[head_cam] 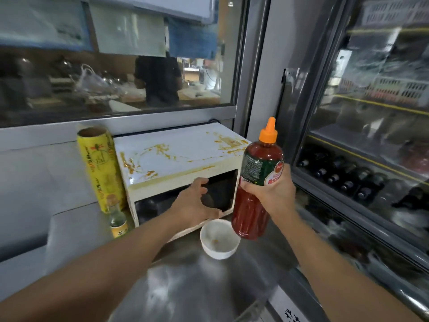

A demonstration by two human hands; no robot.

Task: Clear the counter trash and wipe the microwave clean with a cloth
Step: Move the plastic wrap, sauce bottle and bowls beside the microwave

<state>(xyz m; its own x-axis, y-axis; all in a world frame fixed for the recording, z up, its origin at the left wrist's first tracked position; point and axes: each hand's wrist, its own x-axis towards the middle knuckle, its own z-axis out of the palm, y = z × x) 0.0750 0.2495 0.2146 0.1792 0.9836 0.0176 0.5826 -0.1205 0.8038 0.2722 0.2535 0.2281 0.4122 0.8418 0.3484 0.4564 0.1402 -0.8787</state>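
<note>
- Head view, far left: a yellow cling-film roll stands upright on the steel counter, touching or just beside the left side of the microwave. A small glass bottle stands in front of the roll.
- Microwave: the white top panel carries orange-yellow sauce streaks, heaviest at the left edge, along the front lip and at the rear right corner. No cloth is visible.
- Left hand: reaches to the microwave door, fingers loosely spread and holding nothing. Contact with the glass cannot be confirmed.
- White bowl: sits on the counter just in front of the microwave's lower right corner, with a small orange residue inside.
- Right hand: fingers clamped around the middle of 1 red sauce bottle with an orange nozzle cap. The bottle is lifted off the counter, upright with a slight tilt, above the bowl's right rim.
- Procedure, judged: keep the bottle upright and the cap closed while relocating it; set it well apart from the microwave. Remove the bowl next, so the stained panel can be wiped.
</note>
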